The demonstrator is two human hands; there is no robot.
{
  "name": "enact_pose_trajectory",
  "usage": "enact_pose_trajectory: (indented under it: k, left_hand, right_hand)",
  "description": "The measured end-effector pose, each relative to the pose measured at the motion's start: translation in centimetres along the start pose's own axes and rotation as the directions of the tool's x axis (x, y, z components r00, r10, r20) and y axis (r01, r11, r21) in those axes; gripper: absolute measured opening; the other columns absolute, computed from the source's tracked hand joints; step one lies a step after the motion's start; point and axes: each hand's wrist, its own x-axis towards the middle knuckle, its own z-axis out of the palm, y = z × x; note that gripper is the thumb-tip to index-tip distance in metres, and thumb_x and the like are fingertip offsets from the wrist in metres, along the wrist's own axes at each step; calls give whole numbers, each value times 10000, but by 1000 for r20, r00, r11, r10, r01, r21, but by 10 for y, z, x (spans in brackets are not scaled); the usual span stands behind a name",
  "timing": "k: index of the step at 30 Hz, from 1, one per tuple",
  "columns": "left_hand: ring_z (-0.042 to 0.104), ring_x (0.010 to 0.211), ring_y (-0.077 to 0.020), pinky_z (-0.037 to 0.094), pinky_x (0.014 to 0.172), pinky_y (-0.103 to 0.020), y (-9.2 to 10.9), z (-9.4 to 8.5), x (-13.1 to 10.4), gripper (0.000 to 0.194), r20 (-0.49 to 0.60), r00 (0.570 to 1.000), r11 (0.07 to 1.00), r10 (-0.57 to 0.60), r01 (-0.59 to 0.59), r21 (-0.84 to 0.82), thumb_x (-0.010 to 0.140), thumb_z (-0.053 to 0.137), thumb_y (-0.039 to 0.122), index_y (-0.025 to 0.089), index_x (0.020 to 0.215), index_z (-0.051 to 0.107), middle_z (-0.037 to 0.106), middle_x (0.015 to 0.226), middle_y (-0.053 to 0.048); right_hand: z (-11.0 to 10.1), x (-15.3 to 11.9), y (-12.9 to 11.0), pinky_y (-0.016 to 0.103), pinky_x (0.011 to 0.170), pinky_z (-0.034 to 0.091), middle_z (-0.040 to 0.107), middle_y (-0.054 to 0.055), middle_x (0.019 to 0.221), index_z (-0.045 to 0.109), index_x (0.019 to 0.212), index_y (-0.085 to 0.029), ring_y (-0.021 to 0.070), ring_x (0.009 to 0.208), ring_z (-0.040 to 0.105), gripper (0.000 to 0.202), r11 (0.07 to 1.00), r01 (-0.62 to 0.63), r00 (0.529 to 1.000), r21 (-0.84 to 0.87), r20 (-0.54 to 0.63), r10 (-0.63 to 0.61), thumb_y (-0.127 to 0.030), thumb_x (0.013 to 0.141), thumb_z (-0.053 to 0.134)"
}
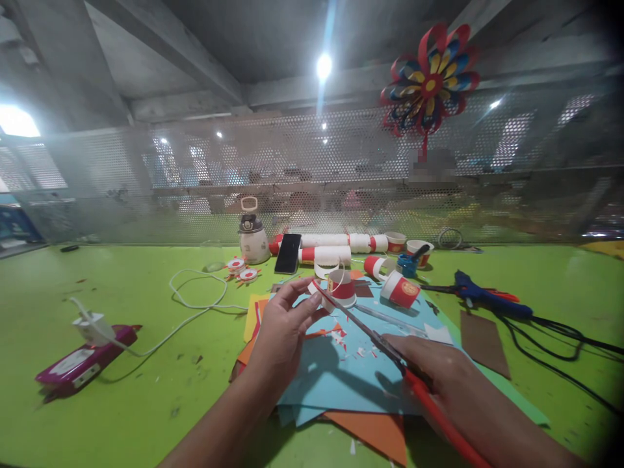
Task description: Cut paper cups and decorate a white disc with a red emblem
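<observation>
Red-and-white paper cup (340, 286), over the blue paper (341, 370) on the desk (146, 390), pinched in the left hand (283, 331); right hand (433, 370) gripping red-handled scissors (390, 354), blades at cup rim, risk: slip nicking fingertips or tearing rim.

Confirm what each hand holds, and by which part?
Left hand pinches the rim of a red-and-white paper cup. Right hand grips scissors by the red handles, blades reaching the cup's rim.
</observation>
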Motion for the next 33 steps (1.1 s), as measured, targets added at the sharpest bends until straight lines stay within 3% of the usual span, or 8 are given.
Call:
enact_pose_trajectory:
  k: [7, 13, 17, 26, 33]
  left_hand:
    - [684, 859, -202, 536, 828, -351, 0, 1, -1, 254, -1, 1000, 1000, -5, 5, 16, 703, 785, 189, 129, 931, 691, 715, 970, -97]
    - [692, 802, -180, 538, 817, -342, 0, 2, -2, 251, 7, 1000, 1000, -25, 25, 1, 709, 782, 186, 138, 935, 685, 721, 949, -79]
    - [695, 867, -200, 519, 895, -372, 2, 2, -1, 284, -7, 1000, 998, -18, 17, -62, 701, 783, 177, 132, 962, 681, 728, 947, -93]
    - [693, 831, -193, 513, 894, -373, 1, 2, 1, 352, -47, 999, 998, -15, 12, -58, 650, 823, 184, 121, 967, 686, 735, 882, -93]
    - [687, 842, -186, 508, 889, -358, 0, 3, -1, 350, -45, 999, 999, -7, 5, -47, 671, 814, 194, 124, 986, 680, 732, 891, -84]
  right_hand:
    - [-1, 0, -2, 368, 794, 559, 748, 54, 935, 687, 1056, -265, 251, 872, 702, 276, 999, -32, 995, 43, 93, 28, -156, 858, 529]
    - [-4, 1, -7, 367, 750, 571, 753, 45, 828, 710, 1010, -257, 257, 793, 707, 250, 996, -24, 998, 85, 55, 19, -184, 863, 522]
    - [-3, 1, -5, 370, 755, 572, 751, 41, 850, 712, 1004, -266, 254, 806, 706, 245, 999, -23, 999, 50, 33, 21, -185, 848, 543]
    - [2, 0, 3, 421, 880, 531, 725, 61, 982, 656, 1071, -248, 252, 952, 678, 269, 999, -24, 992, 32, 121, 20, -150, 867, 511]
    - [-1, 1, 2, 383, 789, 568, 751, 57, 921, 704, 1079, -275, 259, 861, 704, 298, 1000, 5, 1000, 15, -1, -4, -193, 815, 592]
